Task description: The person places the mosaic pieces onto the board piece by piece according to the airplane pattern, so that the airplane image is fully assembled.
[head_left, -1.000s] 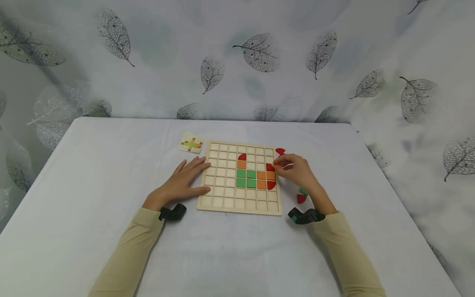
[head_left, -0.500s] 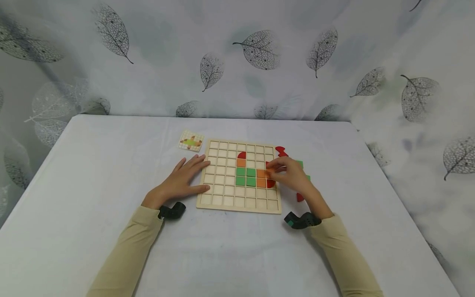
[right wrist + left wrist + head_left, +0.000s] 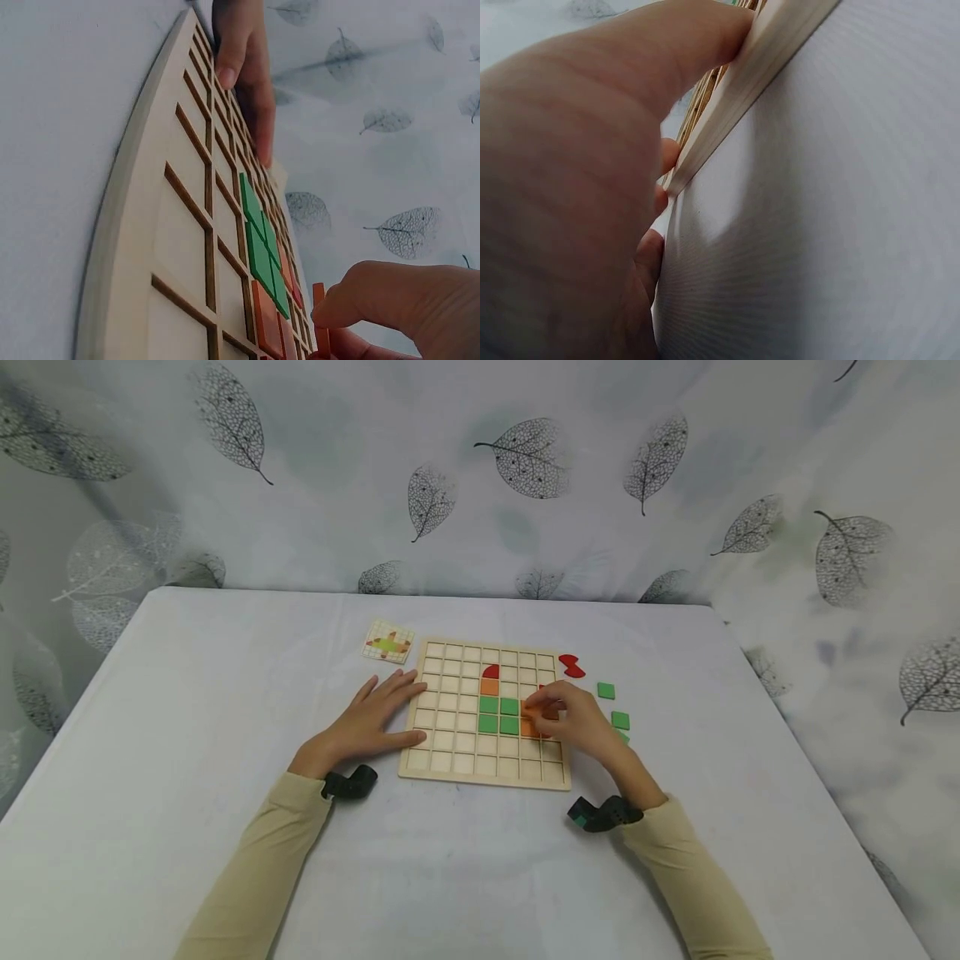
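A wooden grid board lies on the white table. My left hand rests at its left edge with spread fingers, the thumb on the frame in the left wrist view. Over the right side of the board, my right hand pinches an orange square tile between thumb and finger, on edge in the right wrist view. Green tiles form a block in the grid, with an orange tile and a red quarter-round piece above them. More orange and red pieces are partly hidden under my right hand.
A small pattern card lies off the board's upper left corner. Two red pieces lie beyond the upper right corner. Loose green tiles lie to the right, one partly behind my right wrist. A leaf-printed cloth hangs behind the table.
My right hand has moved left and slightly nearer, from the board's right edge to above the orange tiles. Loose green tiles on the right have come into sight. My left hand stays put.
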Demonstrator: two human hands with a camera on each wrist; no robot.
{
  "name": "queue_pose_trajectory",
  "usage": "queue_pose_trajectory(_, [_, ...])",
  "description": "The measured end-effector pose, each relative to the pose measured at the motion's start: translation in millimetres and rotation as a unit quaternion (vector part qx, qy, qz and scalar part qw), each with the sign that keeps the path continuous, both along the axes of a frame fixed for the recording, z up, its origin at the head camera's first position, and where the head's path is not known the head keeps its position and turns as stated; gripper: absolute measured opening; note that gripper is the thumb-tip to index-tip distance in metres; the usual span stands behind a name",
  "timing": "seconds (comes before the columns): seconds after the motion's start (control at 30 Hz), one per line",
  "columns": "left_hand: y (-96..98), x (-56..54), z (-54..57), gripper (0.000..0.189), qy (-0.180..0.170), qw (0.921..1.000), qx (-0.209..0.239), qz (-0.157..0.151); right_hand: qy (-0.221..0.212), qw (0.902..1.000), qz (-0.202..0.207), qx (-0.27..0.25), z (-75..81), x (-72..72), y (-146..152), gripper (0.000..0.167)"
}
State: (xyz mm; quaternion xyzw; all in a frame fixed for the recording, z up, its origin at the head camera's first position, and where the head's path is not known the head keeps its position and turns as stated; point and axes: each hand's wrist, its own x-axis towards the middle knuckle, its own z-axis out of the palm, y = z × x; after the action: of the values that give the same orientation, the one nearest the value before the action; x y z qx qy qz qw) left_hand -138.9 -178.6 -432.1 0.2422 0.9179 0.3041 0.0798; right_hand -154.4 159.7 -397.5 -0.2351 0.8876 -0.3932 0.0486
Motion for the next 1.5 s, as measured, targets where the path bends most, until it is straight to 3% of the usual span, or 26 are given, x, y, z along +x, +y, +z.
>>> queue_pose_trajectory(0.73, [-0.7,-1.0,-1.7,0.079,-0.005,1.0000,0.000,0.001,0.039,0.9947,0.095,-0.011,-10.8,15.4,-29,0.018])
queue_pose_trajectory(1.5, [-0.8,-1.0,-1.7,0.079,-0.005,1.0000,-0.006,0.005,-0.009,0.9923,0.123,0.006,-12.8,25.4,-39,0.017])
